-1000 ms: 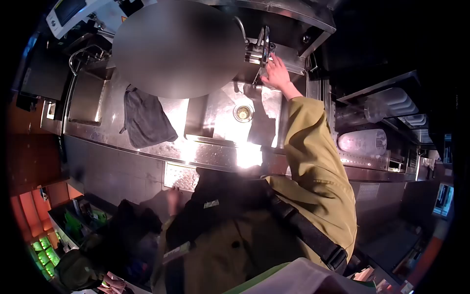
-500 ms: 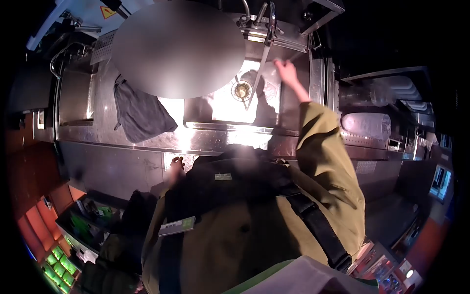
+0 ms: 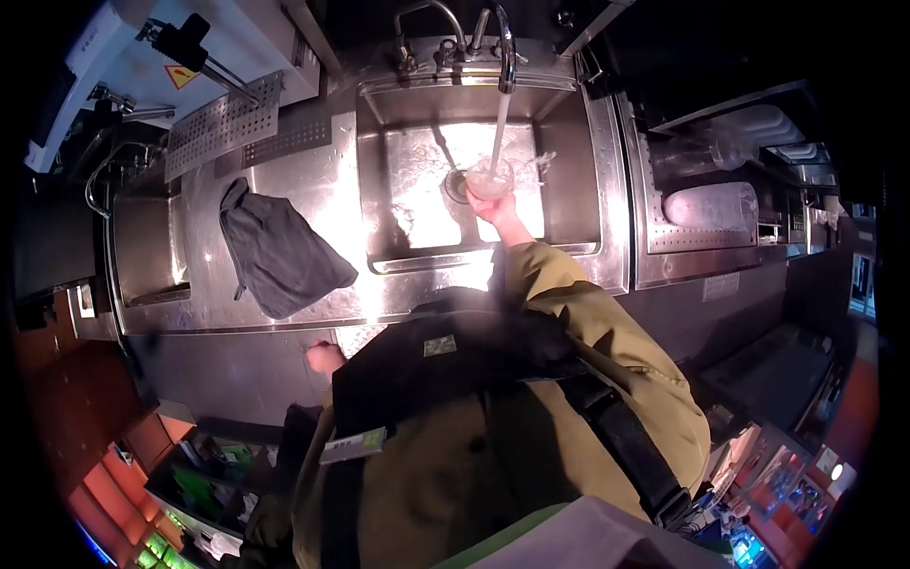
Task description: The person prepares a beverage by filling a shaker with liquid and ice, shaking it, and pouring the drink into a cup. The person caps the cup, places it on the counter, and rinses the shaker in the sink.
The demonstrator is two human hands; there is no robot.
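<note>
Under the stream from a metal faucet (image 3: 507, 62), my right hand (image 3: 493, 207) holds a clear, round cup-like vessel (image 3: 489, 177). Water runs into it and splashes off to the right. Both are over the steel sink basin (image 3: 559, 204), beside the drain (image 3: 457, 187). My left hand (image 3: 325, 357) hangs low in front of the counter edge, its fingers curled in and nothing visible in them. A dark grey cloth (image 3: 280, 248) lies on the steel counter left of the basin.
Perforated metal plates (image 3: 223, 128) lie at the upper left, near a white machine (image 3: 156, 57). A second, smaller sink (image 3: 147, 237) is at the far left. On the right, a perforated rack (image 3: 687, 234) holds a clear, rounded container (image 3: 711, 206).
Water now pours harder and splashes. My right hand has moved from the faucet area down and left, under the stream, holding the clear vessel. The view has shifted, showing the whole basin.
</note>
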